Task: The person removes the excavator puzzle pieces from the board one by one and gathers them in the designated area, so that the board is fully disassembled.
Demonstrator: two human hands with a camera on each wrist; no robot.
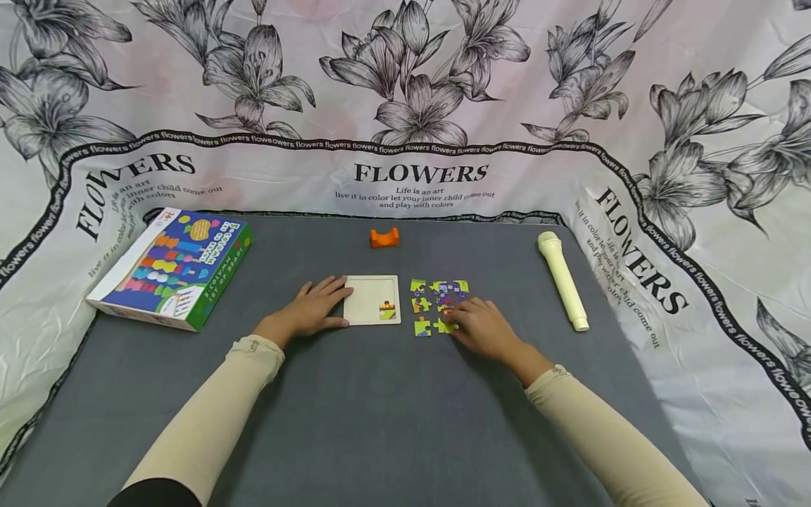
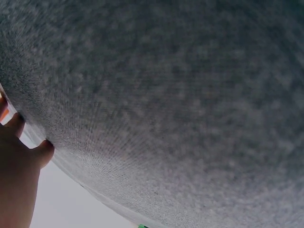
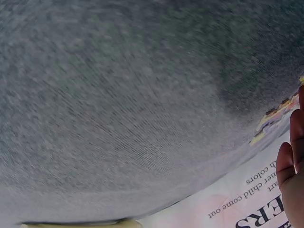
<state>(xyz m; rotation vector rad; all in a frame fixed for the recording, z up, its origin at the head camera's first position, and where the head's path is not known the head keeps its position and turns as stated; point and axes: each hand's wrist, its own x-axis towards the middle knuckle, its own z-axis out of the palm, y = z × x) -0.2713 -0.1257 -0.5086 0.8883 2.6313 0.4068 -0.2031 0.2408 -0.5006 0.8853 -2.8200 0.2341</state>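
My left hand (image 1: 308,308) rests at the left edge of a square cream puzzle tray (image 1: 364,299), its fingers fairly straight and spread over the rim. In the tray's lower right corner sits a puzzle piece (image 1: 387,310) with green, red and yellow print. To the right of the tray lie several loose jigsaw pieces (image 1: 420,305) in rough rows. My right hand (image 1: 484,329) is over their right side, fingertips and thumb right at a green jigsaw piece (image 1: 441,326) in the lower row. I cannot tell whether it pinches a piece; the hand hides some of them.
A colourful game box (image 1: 180,264) lies at the left of the grey table surface (image 1: 393,408). Behind the tray stands a small orange block (image 1: 384,238). A pale yellow stick with a knobbed end (image 1: 564,282) lies at the right. A flower-printed cloth (image 1: 418,176) borders the back and sides.
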